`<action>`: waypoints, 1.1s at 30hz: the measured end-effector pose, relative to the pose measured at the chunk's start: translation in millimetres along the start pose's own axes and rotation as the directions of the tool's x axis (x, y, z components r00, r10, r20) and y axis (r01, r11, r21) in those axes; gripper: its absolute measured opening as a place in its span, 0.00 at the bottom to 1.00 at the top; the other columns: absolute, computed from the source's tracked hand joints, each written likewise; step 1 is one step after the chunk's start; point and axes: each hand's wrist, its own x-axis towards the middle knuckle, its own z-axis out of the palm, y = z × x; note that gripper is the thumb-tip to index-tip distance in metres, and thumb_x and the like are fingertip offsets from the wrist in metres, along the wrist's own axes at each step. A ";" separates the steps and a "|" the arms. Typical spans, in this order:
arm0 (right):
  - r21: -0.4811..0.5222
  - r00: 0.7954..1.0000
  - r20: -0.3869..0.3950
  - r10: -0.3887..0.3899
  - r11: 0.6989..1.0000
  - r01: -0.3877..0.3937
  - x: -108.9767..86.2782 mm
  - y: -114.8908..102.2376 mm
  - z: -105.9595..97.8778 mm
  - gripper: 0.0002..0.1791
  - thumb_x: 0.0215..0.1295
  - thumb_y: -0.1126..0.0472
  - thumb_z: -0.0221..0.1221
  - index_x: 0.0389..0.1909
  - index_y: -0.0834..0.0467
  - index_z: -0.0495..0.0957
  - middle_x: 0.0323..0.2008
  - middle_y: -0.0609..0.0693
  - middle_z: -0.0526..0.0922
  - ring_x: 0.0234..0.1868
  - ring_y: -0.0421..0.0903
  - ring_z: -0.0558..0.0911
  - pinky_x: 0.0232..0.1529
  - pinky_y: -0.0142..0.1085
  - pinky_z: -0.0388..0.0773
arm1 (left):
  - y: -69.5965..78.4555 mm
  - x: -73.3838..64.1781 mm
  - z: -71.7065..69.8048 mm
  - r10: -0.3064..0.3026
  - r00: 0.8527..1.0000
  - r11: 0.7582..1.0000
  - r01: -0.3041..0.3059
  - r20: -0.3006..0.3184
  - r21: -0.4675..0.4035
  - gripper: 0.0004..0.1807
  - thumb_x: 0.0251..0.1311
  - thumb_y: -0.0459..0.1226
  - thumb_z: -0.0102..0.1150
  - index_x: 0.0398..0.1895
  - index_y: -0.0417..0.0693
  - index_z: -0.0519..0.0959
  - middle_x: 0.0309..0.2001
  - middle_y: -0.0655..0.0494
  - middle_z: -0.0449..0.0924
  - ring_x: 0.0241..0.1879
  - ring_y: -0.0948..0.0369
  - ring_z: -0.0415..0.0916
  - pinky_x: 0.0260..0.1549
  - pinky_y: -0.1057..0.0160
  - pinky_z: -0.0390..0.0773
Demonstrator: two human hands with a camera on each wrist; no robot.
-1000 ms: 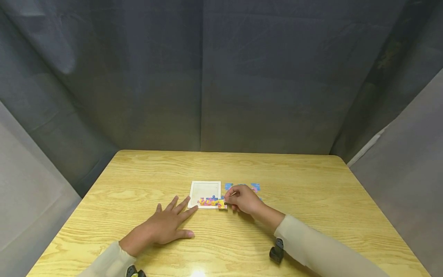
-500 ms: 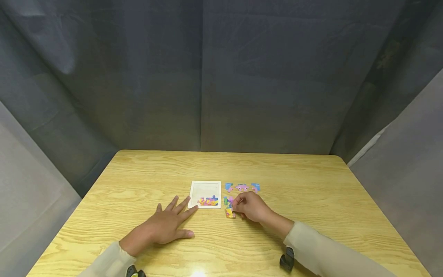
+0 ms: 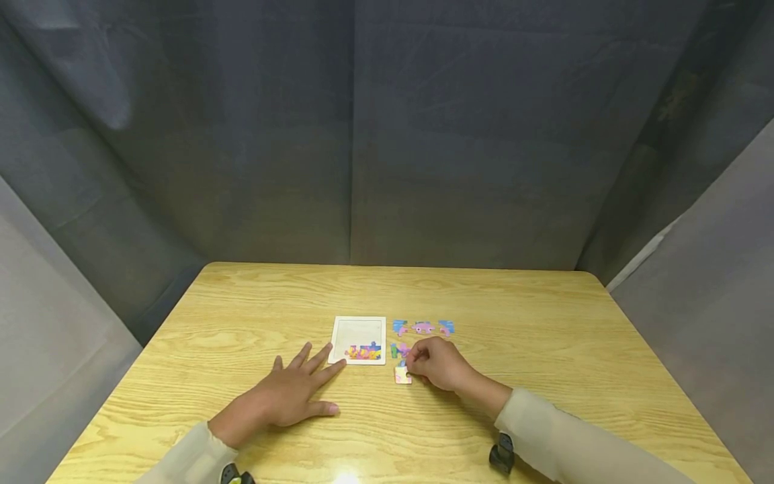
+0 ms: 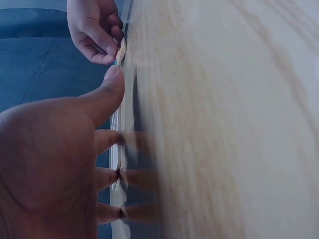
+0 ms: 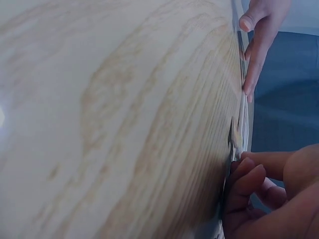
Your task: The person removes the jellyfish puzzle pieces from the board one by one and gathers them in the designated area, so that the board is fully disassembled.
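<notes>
In the head view my right hand (image 3: pixel 437 363) pinches a yellow and pink jigsaw piece (image 3: pixel 402 376) between thumb and fingers, tilted so that it catches the light. The same piece (image 4: pixel 121 51) shows at those fingertips in the left wrist view. To the left lies a white puzzle tray (image 3: pixel 358 319), with joined yellow, pink and blue pieces (image 3: pixel 365 352) along its bottom right. My left hand (image 3: pixel 289 395) lies with fingers spread, fingertips at the tray's lower left corner.
Right of the tray are loose jigsaw pieces: a blue one (image 3: pixel 400 326), a pink one with eyes (image 3: pixel 423 327) and another blue one (image 3: pixel 447 327) in a row. A green and pink piece (image 3: pixel 396 350) lies just beyond my right fingers, partly hidden. The wooden table (image 3: pixel 254 296) ends at dark curtains.
My right hand has carried the yellow piece from the tray's lower right corner rightward and nearer me, then tilted it. The left hand has stayed in place.
</notes>
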 end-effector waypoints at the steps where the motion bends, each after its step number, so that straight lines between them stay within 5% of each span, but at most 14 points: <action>1: -0.004 1.000 0.000 -0.001 1.000 0.001 0.1 -0.1 -0.2 0.06 0.70 0.70 0.61 0.32 0.62 0.84 0.25 0.52 0.83 0.21 0.42 0.76 0.24 0.30 0.72 | 0.0 0.0 0.1 0.001 1.000 1.000 -0.001 -0.001 0.001 0.45 0.68 0.68 0.48 0.83 0.63 0.53 0.84 0.46 0.39 0.80 0.31 0.36 0.59 0.14 0.47; 20: 0.019 0.993 0.026 -0.112 0.994 0.111 12.5 -7.7 1.9 0.04 0.71 0.71 0.62 0.37 0.68 0.83 0.28 0.57 0.84 0.23 0.45 0.77 0.25 0.24 0.72 | 0.1 -0.1 0.6 0.003 1.000 1.000 -0.003 -0.005 0.012 0.45 0.68 0.69 0.48 0.83 0.63 0.54 0.84 0.45 0.40 0.79 0.31 0.37 0.59 0.14 0.49; 33: 0.026 0.997 0.013 -0.081 0.996 0.081 38.3 -24.4 25.2 0.04 0.72 0.68 0.62 0.41 0.65 0.84 0.30 0.56 0.84 0.24 0.43 0.77 0.25 0.27 0.74 | 0.9 1.1 -0.9 -0.008 1.000 1.000 0.008 -0.003 0.018 0.45 0.68 0.69 0.47 0.83 0.63 0.54 0.84 0.46 0.41 0.79 0.31 0.38 0.59 0.14 0.50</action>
